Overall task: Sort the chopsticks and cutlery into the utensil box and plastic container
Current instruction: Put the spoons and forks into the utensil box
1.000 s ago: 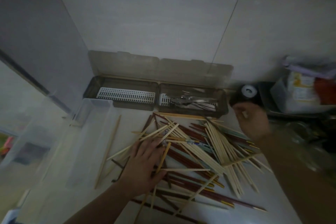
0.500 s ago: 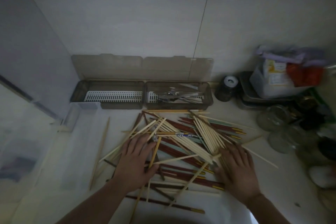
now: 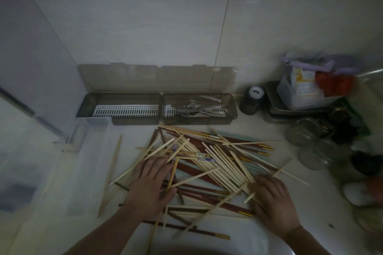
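Note:
A jumbled pile of chopsticks (image 3: 209,159), pale bamboo and dark red ones, covers the counter's middle. My left hand (image 3: 150,187) lies flat on the pile's left side, fingers spread. My right hand (image 3: 271,198) rests palm down on its right side. Neither hand grips anything. Behind the pile stands the smoky utensil box (image 3: 157,119) with its lid open against the wall. Its left compartment holds only a white grid, while metal cutlery (image 3: 199,107) lies in the right one. A clear plastic container (image 3: 68,163) sits at the left, and one bamboo chopstick (image 3: 110,174) lies beside it.
A dark jar with a white cap (image 3: 253,99) stands right of the box. Metal trays with a bagged tub (image 3: 304,91) and several glass jars (image 3: 306,136) crowd the right side. A tiled wall closes the back. A white sink rim (image 3: 207,234) lies near me.
My right hand came down from near the dark jar onto the pile's right side. The left hand has stayed flat on the chopsticks, and the view has shifted slightly.

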Motion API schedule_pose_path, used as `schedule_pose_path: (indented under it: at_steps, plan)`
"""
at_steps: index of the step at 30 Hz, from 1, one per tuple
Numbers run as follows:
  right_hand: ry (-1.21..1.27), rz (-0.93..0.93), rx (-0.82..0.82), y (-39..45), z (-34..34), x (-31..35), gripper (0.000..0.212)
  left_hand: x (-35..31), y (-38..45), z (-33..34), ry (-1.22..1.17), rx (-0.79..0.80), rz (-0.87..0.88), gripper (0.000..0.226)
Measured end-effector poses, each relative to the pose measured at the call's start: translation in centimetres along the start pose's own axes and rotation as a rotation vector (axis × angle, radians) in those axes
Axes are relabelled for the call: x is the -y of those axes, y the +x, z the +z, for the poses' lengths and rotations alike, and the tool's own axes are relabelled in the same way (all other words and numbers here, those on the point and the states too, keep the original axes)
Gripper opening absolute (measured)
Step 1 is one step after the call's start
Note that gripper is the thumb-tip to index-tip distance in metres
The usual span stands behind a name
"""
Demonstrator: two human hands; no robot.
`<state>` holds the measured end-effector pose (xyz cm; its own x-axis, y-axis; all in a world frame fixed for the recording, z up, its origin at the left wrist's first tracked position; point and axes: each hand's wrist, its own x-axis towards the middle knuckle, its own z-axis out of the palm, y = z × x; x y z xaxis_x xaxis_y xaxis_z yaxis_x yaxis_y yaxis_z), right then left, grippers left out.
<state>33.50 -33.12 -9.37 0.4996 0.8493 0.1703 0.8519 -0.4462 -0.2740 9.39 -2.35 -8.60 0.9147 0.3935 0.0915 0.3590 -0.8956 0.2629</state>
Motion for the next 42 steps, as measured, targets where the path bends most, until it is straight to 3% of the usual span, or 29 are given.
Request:
schedule_pose_path:
  at_steps: [5, 8, 11, 15, 19, 23, 31, 36, 42]
  plan:
    - [-0.053, 0.223, 0.010, 0.8, -0.5, -1.1, 0.051, 0.3, -0.5, 0.2, -0.014, -0.051, 0.014, 0.059]
    - [-0.056, 0.231, -0.024, 1.6, -1.0, -0.3, 0.056, 0.2, -0.5, 0.1, -0.017, -0.071, -0.006, 0.055]
    - [0.029, 0.111, -0.055, 1.6, -1.4, 1.4, 0.065, 0.0, -0.5, -0.3, -0.045, -0.122, 0.002, 0.047]
    - [0.135, -0.229, 0.038, 1.3, -0.8, 5.9, 0.071, 0.4, -1.0, -1.3, -0.081, -0.179, 0.040, 0.040]
    - [0.100, -0.390, 0.118, 1.6, 1.0, 9.1, 0.047, 1.6, -2.0, -2.1, -0.037, -0.144, 0.035, 0.046]
    - [0.024, -0.461, 0.093, 1.7, 3.2, 9.1, 0.020, 2.2, -3.1, -2.8, 0.013, -0.029, 0.040, 0.054]
    - [0.068, -0.277, -0.011, 2.6, 3.1, 8.7, 0.019, 0.8, -3.2, -2.3, -0.074, 0.101, -0.010, 0.069]
    - [0.044, -0.211, 0.046, 2.6, 2.6, 10.2, 0.022, 0.2, -2.0, -3.5, -0.031, 0.143, -0.029, 0.084]
    - [0.037, 0.009, -0.024, 4.6, 2.2, 13.0, 0.022, -1.1, -2.2, -2.2, 0.033, 0.227, 0.168, 0.085]
